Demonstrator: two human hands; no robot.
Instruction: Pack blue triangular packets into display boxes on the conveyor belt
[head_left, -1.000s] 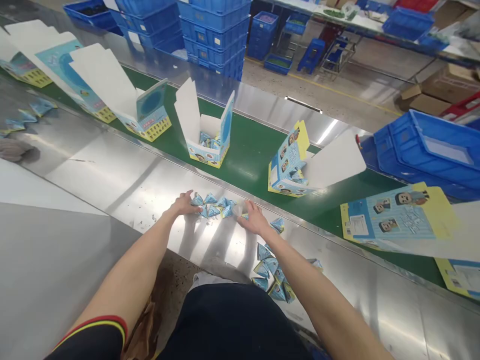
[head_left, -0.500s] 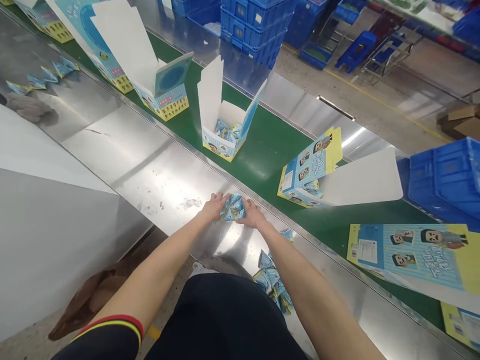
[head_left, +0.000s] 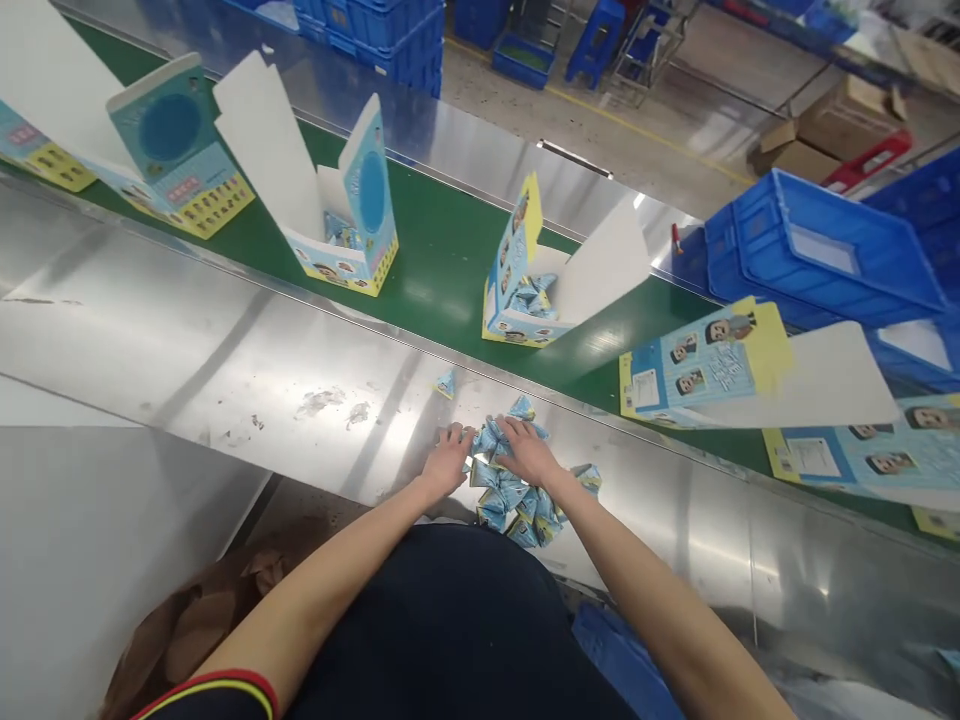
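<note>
Packets (head_left: 517, 498): gathering at lower centre.
Left hand (head_left: 448, 462) and right hand (head_left: 529, 452), fingers spread flat, corral them; next needs scooping.

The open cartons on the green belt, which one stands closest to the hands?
The carton with the yellow-edged flap, directly across the steel ledge from the left hand and right hand. The other upright open carton stands further left along the belt.

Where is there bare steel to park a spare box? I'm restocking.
Free: the steel shelf left of the left hand, up to the belt; also right of the right hand. Crowded: the packet pile between the hands.
</note>
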